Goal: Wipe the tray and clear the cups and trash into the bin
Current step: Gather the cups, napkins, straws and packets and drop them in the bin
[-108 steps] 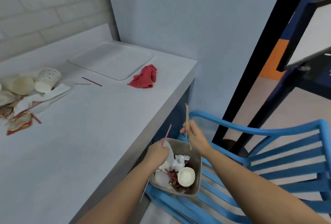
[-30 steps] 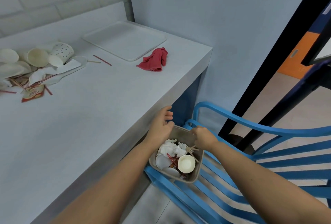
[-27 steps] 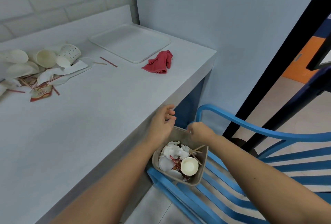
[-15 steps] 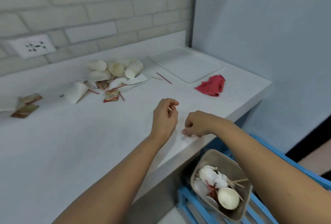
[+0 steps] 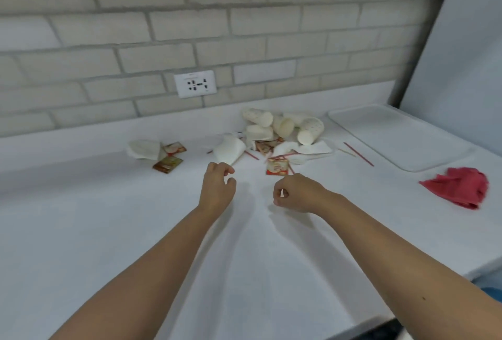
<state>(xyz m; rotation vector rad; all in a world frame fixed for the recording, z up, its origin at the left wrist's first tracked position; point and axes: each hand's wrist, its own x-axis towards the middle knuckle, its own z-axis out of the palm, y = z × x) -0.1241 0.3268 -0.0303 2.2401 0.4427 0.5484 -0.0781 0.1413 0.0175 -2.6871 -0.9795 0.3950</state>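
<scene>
Several white paper cups lie tipped in a pile near the brick wall, with napkins, red stir sticks and a sauce packet around them. The white tray sits bare at the back right, and the red cloth lies crumpled in front of it. My left hand hovers just short of a napkin, fingers loosely curled, holding nothing. My right hand hangs just short of the sauce packet, curled into a fist with nothing in it. The bin is out of view.
More packets and a crumpled napkin lie left of the pile. A wall socket is set in the brick wall behind. The counter's right edge drops off at the lower right.
My view has swung from the bin on the blue chair up to the counter. Both hands left the bin and moved forward over the counter toward the trash pile.
</scene>
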